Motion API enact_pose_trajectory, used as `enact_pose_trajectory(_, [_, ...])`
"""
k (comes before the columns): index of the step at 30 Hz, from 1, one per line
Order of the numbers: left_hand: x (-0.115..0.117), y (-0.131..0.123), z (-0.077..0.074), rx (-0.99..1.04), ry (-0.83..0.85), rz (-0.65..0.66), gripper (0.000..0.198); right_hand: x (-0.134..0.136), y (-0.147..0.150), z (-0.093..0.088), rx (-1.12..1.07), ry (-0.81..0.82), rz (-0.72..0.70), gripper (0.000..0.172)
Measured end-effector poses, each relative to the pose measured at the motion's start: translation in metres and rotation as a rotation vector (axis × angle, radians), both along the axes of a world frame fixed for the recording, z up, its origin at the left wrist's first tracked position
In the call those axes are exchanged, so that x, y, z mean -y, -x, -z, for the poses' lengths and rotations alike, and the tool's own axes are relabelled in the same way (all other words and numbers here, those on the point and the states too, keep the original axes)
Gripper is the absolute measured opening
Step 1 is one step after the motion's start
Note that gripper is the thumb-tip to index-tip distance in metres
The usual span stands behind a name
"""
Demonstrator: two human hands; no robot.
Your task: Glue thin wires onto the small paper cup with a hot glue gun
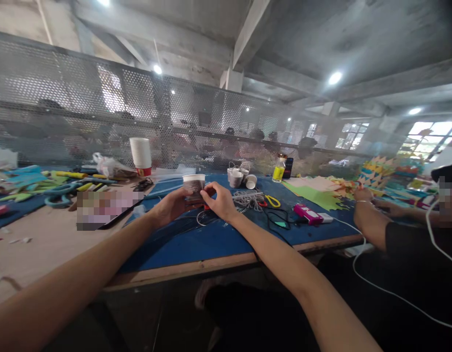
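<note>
A paper cup (194, 183) with a white rim and a dark printed band is held upright above the blue table surface. My left hand (170, 206) is wrapped round its left side. At the cup's right side, my right hand (219, 201) has its thumb and fingers bent together against the wall; whether a thin string is also pinched there is too small to tell. Below the hands lies a thin pale loop (199, 218). Just beyond my right hand are several small white cups (235, 177), with one cup (251, 182) tipped on its side.
Grey cord (247, 198), yellow-handled scissors (272, 201) and a magenta box (307, 214) lie to the right. Stacked paper cups (140, 154), blue scissors (59, 195) and a tablet-like device (108, 208) are left. A co-worker's hand (363, 194) works beside green paper (315, 194).
</note>
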State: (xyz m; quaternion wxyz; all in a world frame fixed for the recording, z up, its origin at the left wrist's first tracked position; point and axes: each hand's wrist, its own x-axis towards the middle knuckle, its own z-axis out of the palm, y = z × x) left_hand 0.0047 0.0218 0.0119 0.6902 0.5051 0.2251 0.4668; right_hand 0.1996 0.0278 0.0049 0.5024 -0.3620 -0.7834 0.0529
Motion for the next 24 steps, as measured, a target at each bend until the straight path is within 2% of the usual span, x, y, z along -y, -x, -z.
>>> enact_pose_trajectory(4, [0.000,0.001,0.000,-0.003,-0.014,-0.010,0.038,0.004,0.001,-0.002,0.016,-0.014,-0.006,0.019])
enact_pose_trajectory(8, [0.000,0.002,0.000,0.016,0.008,-0.014,0.038,0.008,-0.002,-0.008,0.053,-0.097,-0.042,0.021])
enact_pose_trajectory(11, [-0.002,0.003,0.001,0.034,0.053,-0.013,0.036,0.002,-0.012,-0.012,0.038,-0.087,0.106,0.020])
enact_pose_trajectory(13, [-0.003,0.004,0.002,0.036,0.077,-0.024,0.032,-0.004,-0.022,-0.013,0.089,0.038,0.262,0.020])
enact_pose_trajectory(15, [-0.004,0.006,0.003,0.036,0.087,-0.030,0.029,-0.010,-0.032,-0.011,0.244,0.217,0.378,0.023])
enact_pose_trajectory(19, [-0.006,0.008,0.005,0.052,0.111,-0.034,0.025,-0.016,-0.040,-0.002,0.596,0.465,0.443,0.035])
enact_pose_trajectory(21, [-0.007,0.008,0.005,0.064,0.123,-0.043,0.023,-0.018,-0.038,0.001,0.644,0.503,0.457,0.038])
enact_pose_trajectory(24, [-0.006,0.007,0.004,0.088,0.140,-0.068,0.023,-0.020,-0.033,0.002,0.598,0.554,0.428,0.054])
